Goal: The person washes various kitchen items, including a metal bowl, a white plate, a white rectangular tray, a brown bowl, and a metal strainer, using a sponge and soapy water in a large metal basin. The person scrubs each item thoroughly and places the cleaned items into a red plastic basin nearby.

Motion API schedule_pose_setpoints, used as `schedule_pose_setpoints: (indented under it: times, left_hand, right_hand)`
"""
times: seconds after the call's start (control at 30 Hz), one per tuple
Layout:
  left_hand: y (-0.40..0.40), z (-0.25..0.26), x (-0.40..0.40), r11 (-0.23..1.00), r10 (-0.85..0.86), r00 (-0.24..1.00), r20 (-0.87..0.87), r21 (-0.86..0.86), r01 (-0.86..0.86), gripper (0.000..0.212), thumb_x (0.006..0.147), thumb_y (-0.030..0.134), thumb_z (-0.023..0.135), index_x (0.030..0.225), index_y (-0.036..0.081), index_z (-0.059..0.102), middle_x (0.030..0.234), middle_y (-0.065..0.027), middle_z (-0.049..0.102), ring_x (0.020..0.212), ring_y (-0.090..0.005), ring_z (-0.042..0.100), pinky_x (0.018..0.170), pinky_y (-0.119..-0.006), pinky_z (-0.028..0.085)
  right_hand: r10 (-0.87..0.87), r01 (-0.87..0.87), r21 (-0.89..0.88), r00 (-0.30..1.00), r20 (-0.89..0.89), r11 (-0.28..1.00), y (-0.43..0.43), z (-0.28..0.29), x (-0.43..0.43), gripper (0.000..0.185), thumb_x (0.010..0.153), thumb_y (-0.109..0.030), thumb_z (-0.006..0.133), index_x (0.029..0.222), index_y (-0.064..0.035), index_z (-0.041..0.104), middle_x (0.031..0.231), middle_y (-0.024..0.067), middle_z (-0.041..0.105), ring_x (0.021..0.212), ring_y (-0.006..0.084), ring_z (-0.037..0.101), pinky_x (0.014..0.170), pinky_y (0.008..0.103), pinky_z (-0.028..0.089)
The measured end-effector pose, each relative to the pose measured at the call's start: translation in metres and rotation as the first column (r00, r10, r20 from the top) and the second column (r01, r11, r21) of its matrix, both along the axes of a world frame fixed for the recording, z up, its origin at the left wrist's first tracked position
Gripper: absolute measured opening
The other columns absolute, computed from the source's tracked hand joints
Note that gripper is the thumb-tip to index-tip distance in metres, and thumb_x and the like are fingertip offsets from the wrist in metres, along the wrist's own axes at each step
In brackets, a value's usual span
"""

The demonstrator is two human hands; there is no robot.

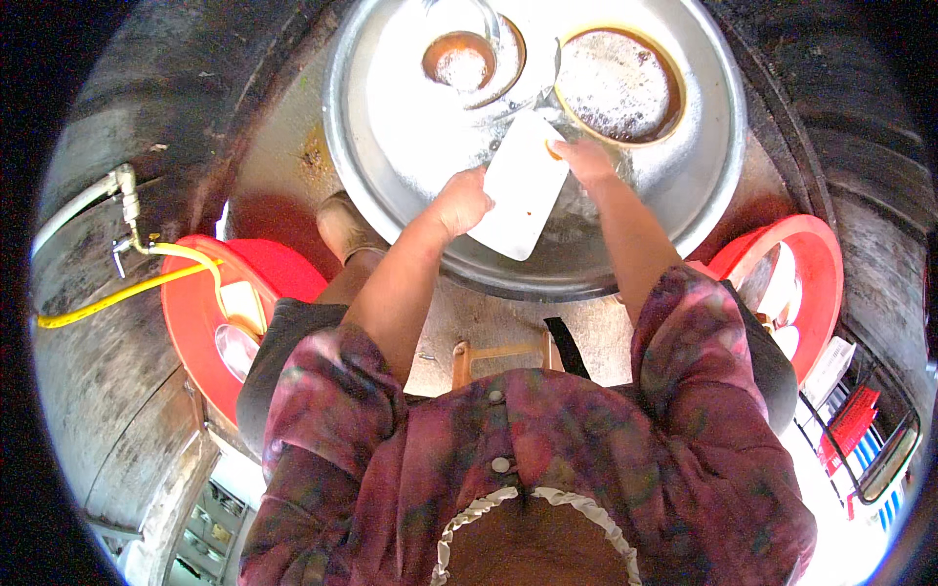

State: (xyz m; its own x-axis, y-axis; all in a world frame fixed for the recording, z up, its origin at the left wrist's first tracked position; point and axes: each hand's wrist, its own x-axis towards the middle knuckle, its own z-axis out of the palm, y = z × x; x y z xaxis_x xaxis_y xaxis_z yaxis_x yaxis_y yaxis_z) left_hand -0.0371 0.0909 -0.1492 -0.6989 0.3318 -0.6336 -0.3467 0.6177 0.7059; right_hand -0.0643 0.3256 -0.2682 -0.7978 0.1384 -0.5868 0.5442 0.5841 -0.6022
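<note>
Over a large round metal basin (703, 176), both hands hold a flat white rectangular item (522, 192), perhaps a tray or board. My left hand (467, 199) grips its left edge. At its upper right edge is my right hand (584, 159), with a small orange-brown thing at the fingertips that I cannot make out. Beyond the hands, to the right, a round vessel of brownish, foamy liquid (619, 84) sits in the basin. Towards the upper left is a smaller bowl with foam (460, 62), beside another curved rim. Glare hides part of the basin.
Red plastic tubs stand at my left (198, 322) and right (821, 293), both holding dishes. A yellow hose (117, 297) and a pipe with a tap (132, 212) are at the left wall. A wire rack (890, 469) with red and blue items stands lower right.
</note>
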Motion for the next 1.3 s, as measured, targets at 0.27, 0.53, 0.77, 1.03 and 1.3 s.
schedule_pose_setpoints:
  times: [0.27, 0.53, 0.77, 1.03, 1.3]
  left_hand:
    - [-0.008, 0.106, -0.002, 0.997, 0.048, 0.976, -0.21, -0.05, -0.06, 0.038, 0.073, 0.003, 0.053, 0.11, -0.007, 0.052, 0.101, -0.023, 0.061, 0.095, -0.0315, 0.059, 0.086, -0.036, 0.045]
    - [-0.022, 0.221, 0.012, 0.992, 0.01, 0.943, -0.331, -0.114, -0.05, 0.036, 0.074, 0.003, 0.052, 0.11, -0.006, 0.054, 0.1, -0.0172, 0.063, 0.094, -0.0219, 0.059, 0.084, -0.032, 0.045]
    - [-0.036, 0.255, 0.042, 0.947, 0.258, 0.951, -0.171, 0.24, -0.213, 0.036, 0.076, -0.001, 0.049, 0.11, -0.008, 0.054, 0.101, -0.0161, 0.063, 0.092, -0.0214, 0.059, 0.083, -0.031, 0.045]
    - [-0.041, 0.24, 0.044, 0.936, 0.257, 0.956, -0.142, 0.283, -0.209, 0.038, 0.071, -0.003, 0.05, 0.108, -0.006, 0.055, 0.096, -0.0099, 0.063, 0.089, -0.0175, 0.058, 0.082, -0.029, 0.045]
    - [-0.045, 0.177, 0.022, 0.996, 0.085, 0.976, -0.203, 0.008, -0.085, 0.032, 0.072, 0.001, 0.051, 0.102, -0.006, 0.059, 0.096, -0.0167, 0.063, 0.09, -0.0254, 0.061, 0.081, -0.033, 0.046]
  right_hand:
    - [0.038, -0.032, -0.347, 0.999, 0.011, 0.937, -0.014, 0.096, -0.039, 0.025, 0.076, -0.02, 0.054, 0.08, 0.0021, 0.063, 0.065, 0.0154, 0.06, 0.059, 0.0245, 0.059, 0.052, 0.0372, 0.044]
    - [-0.058, -0.009, -0.577, 0.994, -0.098, 0.817, -0.035, 0.253, -0.042, 0.013, 0.076, -0.009, 0.058, 0.086, -0.0012, 0.063, 0.07, 0.006, 0.06, 0.051, 0.0122, 0.053, 0.043, 0.0258, 0.039]
    - [-0.062, -0.03, -0.652, 0.991, -0.117, 0.758, -0.044, 0.307, -0.016, 0.014, 0.077, 0.003, 0.055, 0.089, 0.0019, 0.064, 0.076, 0.0077, 0.063, 0.063, 0.0139, 0.059, 0.053, 0.0249, 0.045]
    - [-0.115, -0.054, -0.594, 0.963, -0.243, 0.802, -0.046, 0.284, -0.012, 0.015, 0.075, 0.001, 0.059, 0.089, 0.0034, 0.065, 0.079, 0.0082, 0.064, 0.067, 0.0157, 0.06, 0.063, 0.0272, 0.047]
    - [0.345, -0.368, -0.164, 0.926, -0.154, 0.915, -0.02, 0.198, -0.009, 0.019, 0.075, -0.012, 0.058, 0.089, -0.0039, 0.067, 0.082, 0.0123, 0.066, 0.071, 0.0215, 0.062, 0.063, 0.0352, 0.047]
